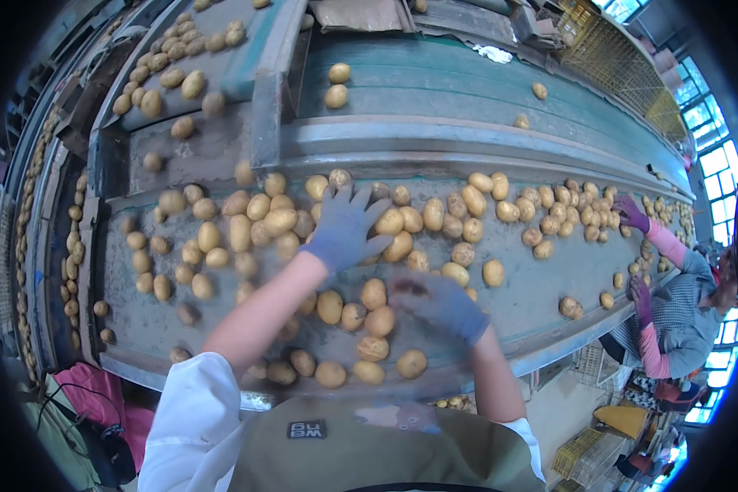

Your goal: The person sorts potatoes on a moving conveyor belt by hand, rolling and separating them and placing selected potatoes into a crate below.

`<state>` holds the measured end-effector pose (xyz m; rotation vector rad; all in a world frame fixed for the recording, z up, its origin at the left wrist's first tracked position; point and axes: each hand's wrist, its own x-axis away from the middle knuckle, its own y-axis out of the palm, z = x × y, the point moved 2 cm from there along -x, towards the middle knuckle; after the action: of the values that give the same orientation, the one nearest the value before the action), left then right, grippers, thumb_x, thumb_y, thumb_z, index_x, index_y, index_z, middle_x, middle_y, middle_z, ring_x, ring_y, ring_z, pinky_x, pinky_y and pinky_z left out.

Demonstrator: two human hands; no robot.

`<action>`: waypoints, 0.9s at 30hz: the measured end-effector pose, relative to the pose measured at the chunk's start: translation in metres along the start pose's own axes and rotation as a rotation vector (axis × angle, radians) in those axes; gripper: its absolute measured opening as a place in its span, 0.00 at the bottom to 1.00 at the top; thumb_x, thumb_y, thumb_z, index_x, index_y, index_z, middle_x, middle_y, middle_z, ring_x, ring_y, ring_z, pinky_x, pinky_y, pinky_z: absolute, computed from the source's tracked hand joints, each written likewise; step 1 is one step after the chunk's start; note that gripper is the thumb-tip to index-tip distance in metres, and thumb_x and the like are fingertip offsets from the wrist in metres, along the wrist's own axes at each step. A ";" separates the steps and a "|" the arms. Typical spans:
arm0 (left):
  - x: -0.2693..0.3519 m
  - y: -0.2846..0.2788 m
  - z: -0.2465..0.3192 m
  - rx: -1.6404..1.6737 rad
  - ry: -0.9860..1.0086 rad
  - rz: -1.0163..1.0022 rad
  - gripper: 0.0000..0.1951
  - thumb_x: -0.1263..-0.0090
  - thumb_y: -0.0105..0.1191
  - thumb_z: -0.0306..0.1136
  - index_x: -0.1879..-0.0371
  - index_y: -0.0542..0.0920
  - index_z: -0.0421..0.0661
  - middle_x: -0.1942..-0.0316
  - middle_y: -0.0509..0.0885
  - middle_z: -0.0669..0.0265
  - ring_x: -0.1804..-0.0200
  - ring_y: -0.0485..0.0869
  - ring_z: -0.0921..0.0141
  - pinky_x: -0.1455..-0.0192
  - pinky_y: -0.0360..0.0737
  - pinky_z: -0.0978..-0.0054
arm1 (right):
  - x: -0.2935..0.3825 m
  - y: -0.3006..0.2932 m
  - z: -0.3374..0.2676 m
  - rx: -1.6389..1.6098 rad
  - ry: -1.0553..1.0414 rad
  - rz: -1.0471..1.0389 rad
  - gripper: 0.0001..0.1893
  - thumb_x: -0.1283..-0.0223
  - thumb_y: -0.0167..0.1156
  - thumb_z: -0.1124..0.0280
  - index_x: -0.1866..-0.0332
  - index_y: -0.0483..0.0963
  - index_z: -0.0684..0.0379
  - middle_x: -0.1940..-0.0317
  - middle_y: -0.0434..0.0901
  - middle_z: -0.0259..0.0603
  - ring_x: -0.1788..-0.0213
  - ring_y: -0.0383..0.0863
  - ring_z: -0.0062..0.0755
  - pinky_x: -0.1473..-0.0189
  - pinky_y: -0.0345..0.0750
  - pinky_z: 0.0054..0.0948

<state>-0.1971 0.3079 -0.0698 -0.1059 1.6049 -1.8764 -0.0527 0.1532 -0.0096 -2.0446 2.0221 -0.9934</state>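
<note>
Many potatoes (pixel 329 307) lie spread over a grey conveyor belt (pixel 516 295) in front of me. My left hand (pixel 347 229), in a grey-blue glove, rests palm down with its fingers spread among the potatoes near the belt's middle. Closer to my body on the right, my right hand (pixel 441 302), gloved alike, is blurred over the belt; a dark reddish-brown thing shows at its fingers, too blurred to name or to tell whether it is held. Potatoes lie between and around both hands, with some along the belt's near edge.
A metal rail (pixel 430 138) separates this belt from a green belt (pixel 406 80) bearing a few potatoes. At upper left a feeding belt (pixel 221 18) carries more potatoes. A co-worker (pixel 682 313) in purple gloves reaches over the belt's right end. Yellow crates (pixel 575 452) stand at lower right.
</note>
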 end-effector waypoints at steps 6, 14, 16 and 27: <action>0.025 -0.014 0.009 0.176 -0.006 -0.098 0.28 0.36 0.58 0.50 0.39 0.76 0.50 0.40 0.75 0.53 0.43 0.73 0.51 0.40 0.69 0.53 | -0.114 -0.069 0.028 0.424 -0.237 0.469 0.23 0.36 0.60 0.51 0.42 0.78 0.53 0.47 0.82 0.52 0.44 0.81 0.53 0.39 0.76 0.44; 0.152 -0.054 -0.038 0.114 -0.231 -0.098 0.25 0.34 0.59 0.43 0.39 0.76 0.46 0.36 0.73 0.49 0.34 0.70 0.48 0.28 0.62 0.49 | -0.148 -0.067 0.019 0.722 0.129 0.086 0.29 0.37 0.57 0.43 0.44 0.77 0.58 0.47 0.82 0.55 0.42 0.80 0.54 0.40 0.75 0.45; 0.171 -0.064 -0.047 0.123 -0.323 -0.055 0.26 0.34 0.59 0.42 0.38 0.75 0.45 0.35 0.72 0.49 0.33 0.69 0.48 0.27 0.62 0.49 | -0.130 -0.066 0.021 0.760 0.075 0.082 0.30 0.37 0.58 0.41 0.44 0.77 0.59 0.48 0.82 0.56 0.43 0.80 0.55 0.41 0.75 0.45; 0.240 -0.094 -0.077 -0.051 -0.615 -0.058 0.22 0.33 0.57 0.37 0.41 0.77 0.46 0.33 0.70 0.49 0.29 0.65 0.47 0.25 0.59 0.51 | -0.023 -0.010 0.039 0.282 -0.012 0.141 0.21 0.37 0.61 0.54 0.46 0.77 0.57 0.52 0.82 0.51 0.50 0.82 0.53 0.47 0.77 0.43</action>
<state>-0.4591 0.2511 -0.0866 -0.6872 1.2242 -1.6238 -0.0223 0.1614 -0.0434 -1.7364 1.8663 -1.1583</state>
